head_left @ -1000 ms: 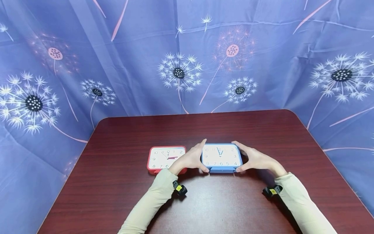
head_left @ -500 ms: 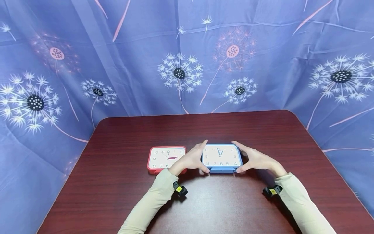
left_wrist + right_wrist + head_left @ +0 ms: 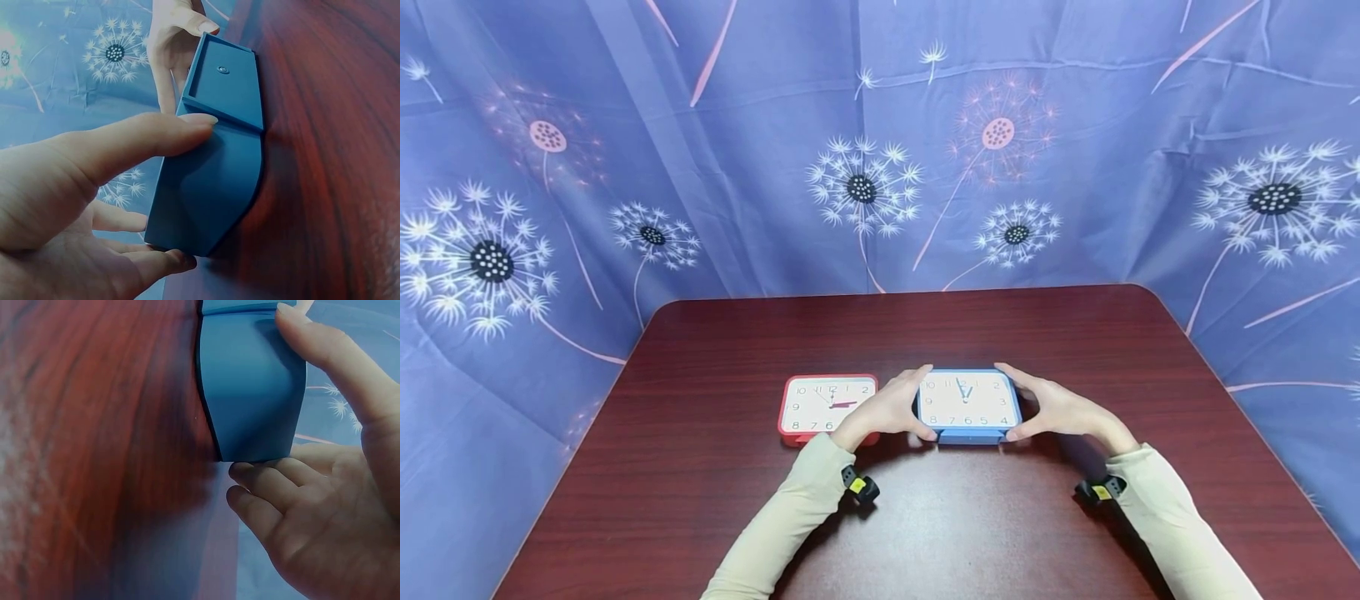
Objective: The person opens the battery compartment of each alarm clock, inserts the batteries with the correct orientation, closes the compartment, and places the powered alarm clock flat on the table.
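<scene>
A blue rectangular clock (image 3: pixel 970 404) with a white dial lies tilted face-up on the table. At its left end my left hand (image 3: pixel 895 403) grips it, thumb on the near edge and fingers at the far corner. My right hand (image 3: pixel 1060 408) holds the opposite end the same way. The left wrist view shows the clock's blue side (image 3: pixel 206 181) with the thumb pressed on it, close beside the tabletop. From the right wrist, the fingertips (image 3: pixel 250 475) sit under the blue casing's end. A red clock (image 3: pixel 820 406) stands left of it, partly covered by the left hand.
The dark reddish wooden table (image 3: pixel 737 333) has rounded back corners. Behind it and along both sides hangs a blue curtain (image 3: pixel 760 167) printed with dandelions. Small black cameras (image 3: pixel 863 487) are strapped to the wrists.
The left hand's forefinger has come down slightly at the blue clock's upper left corner. Both clocks and the right hand stay in place.
</scene>
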